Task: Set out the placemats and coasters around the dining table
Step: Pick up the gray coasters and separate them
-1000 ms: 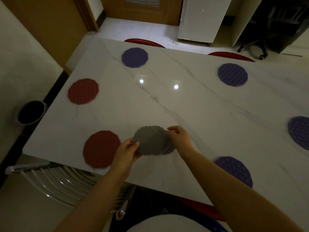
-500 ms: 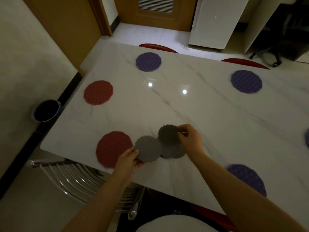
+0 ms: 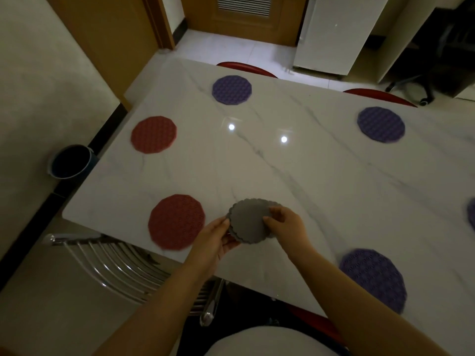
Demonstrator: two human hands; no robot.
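Observation:
A stack of grey scalloped coasters (image 3: pixel 248 220) is held just above the near edge of the white marble table (image 3: pixel 295 176). My left hand (image 3: pixel 214 238) grips the stack's left edge and my right hand (image 3: pixel 286 226) pinches its right edge. Two red round placemats lie on the table's left end, one near (image 3: pixel 176 222) and one farther back (image 3: pixel 153 134). Purple placemats lie at the far left (image 3: pixel 231 89), the far right (image 3: pixel 381 124), the near right (image 3: pixel 374 278), and one is cut off at the right frame edge (image 3: pixel 471 217).
A metal-backed chair (image 3: pixel 115 265) stands under the table's near left corner. Red chair backs (image 3: pixel 246 68) show behind the far edge. A dark bucket (image 3: pixel 69 161) sits on the floor at left. A white cabinet (image 3: pixel 336 32) and an office chair base (image 3: pixel 413 91) stand beyond.
Half a second ago the coasters were fanned apart between my hands; now they are gathered back into one stack. The view has shifted slightly left.

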